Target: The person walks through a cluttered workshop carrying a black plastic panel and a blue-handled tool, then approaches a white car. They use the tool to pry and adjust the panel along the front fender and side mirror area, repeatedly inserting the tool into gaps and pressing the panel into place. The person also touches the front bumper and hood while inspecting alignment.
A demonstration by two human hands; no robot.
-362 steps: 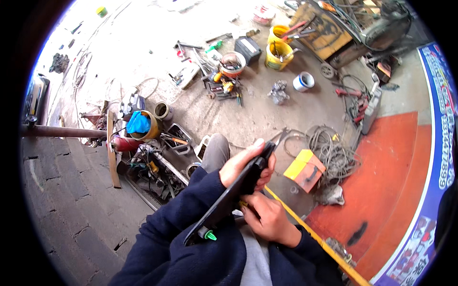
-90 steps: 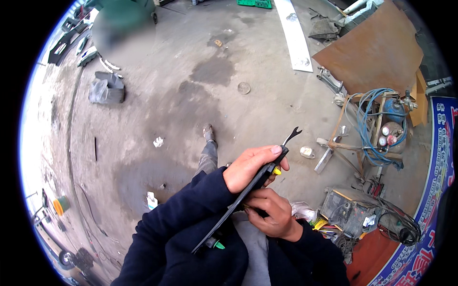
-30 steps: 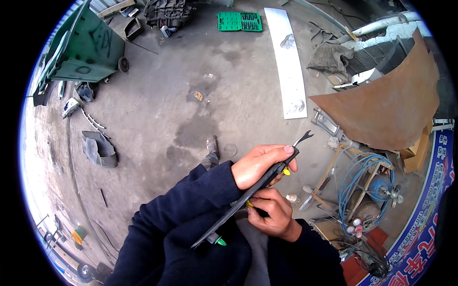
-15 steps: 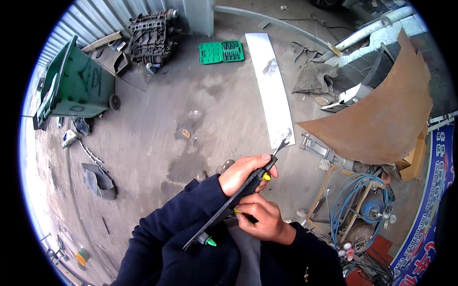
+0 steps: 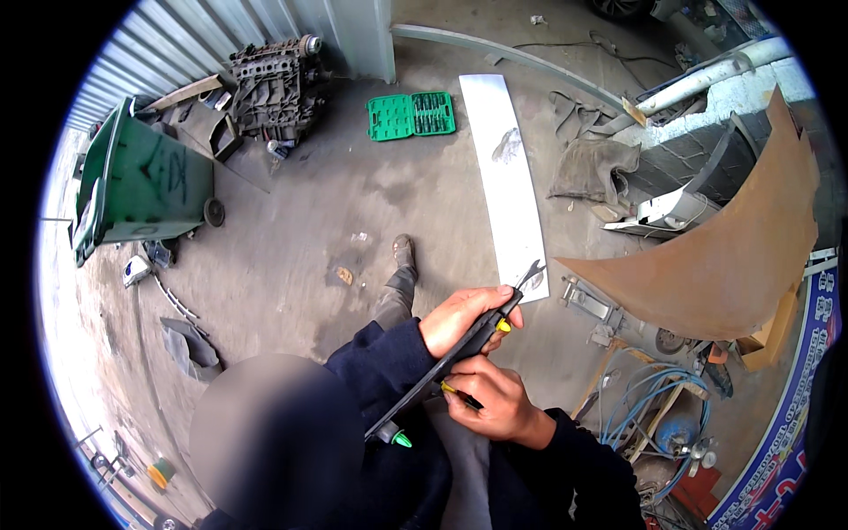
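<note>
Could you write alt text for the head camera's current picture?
A person's left hand grips a long black part, a forked tip jutting beyond; the right hand pinches a yellow piece. Ahead, an open green case and a white panel lie on the floor.

Black panel [image 5: 431, 380] — yellow clips [image 5: 503, 325], bright-green clip [image 5: 402, 439]; navy sleeve [image 5: 380, 358], black-scrawled green bin [image 5: 150, 190]

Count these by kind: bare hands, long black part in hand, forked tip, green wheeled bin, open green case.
Bare hands, left hand and right hand: 2
Long black part: 1
Forked tip: 1
Green wheeled bin: 1
Open green case: 1
Total: 6
</note>
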